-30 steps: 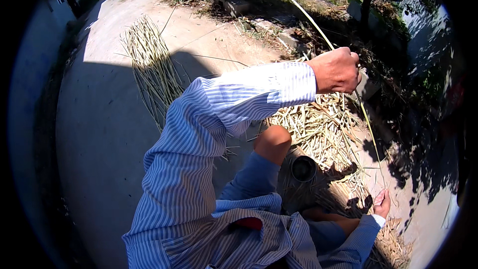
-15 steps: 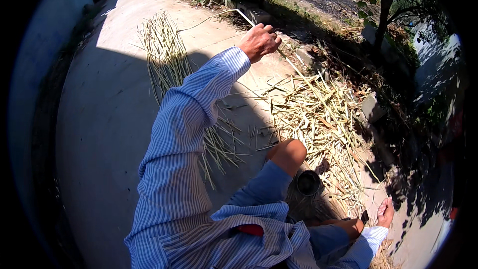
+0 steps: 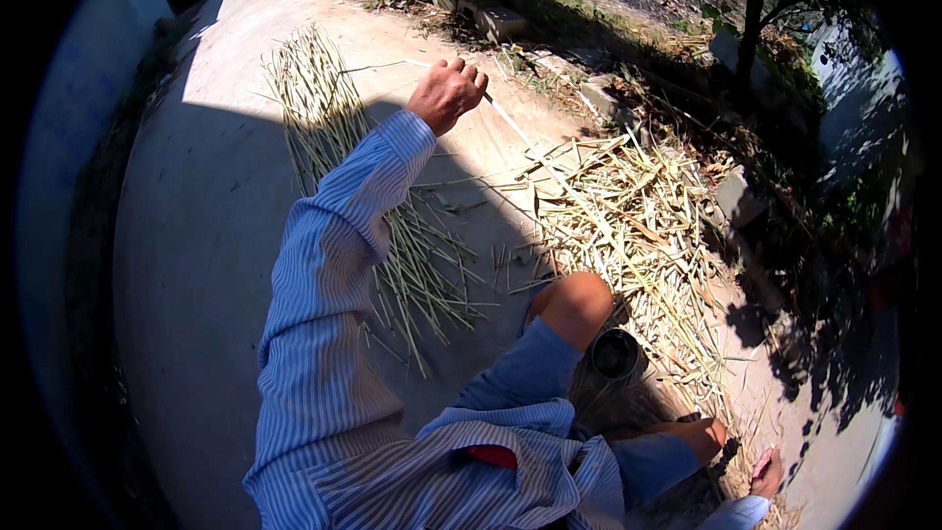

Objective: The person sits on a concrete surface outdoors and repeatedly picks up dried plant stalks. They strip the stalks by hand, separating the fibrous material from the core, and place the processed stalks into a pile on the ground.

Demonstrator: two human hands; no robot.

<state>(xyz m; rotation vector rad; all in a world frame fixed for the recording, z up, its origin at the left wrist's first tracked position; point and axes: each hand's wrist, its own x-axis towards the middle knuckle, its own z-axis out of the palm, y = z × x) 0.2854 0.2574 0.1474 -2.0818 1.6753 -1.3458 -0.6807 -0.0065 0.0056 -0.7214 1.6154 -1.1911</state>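
My left hand [image 3: 448, 95] is raised ahead of me with its fingers closed round a long pale dry stalk [image 3: 525, 137]. One end of the stalk sticks out left over a bundle of stalks [image 3: 316, 88] laid on the ground. The other end slants down right across a loose heap of dry stalks and leaf strips [image 3: 628, 236]. Low at the right, beyond my knee, my right hand [image 3: 768, 474] is small in view with its fingers curled together. What it holds, if anything, I cannot make out.
A dark round container [image 3: 615, 353] stands by my bent knee [image 3: 579, 302]. Stone blocks [image 3: 500, 24] and dry brush edge the concrete path on the right, near a tree [image 3: 754, 20]. A pale wall [image 3: 83, 69] runs along the left.
My left hand has moved left and slightly down with the stalk, toward the bundle. My right hand has dropped lower, toward the bottom edge. The view has shifted slightly.
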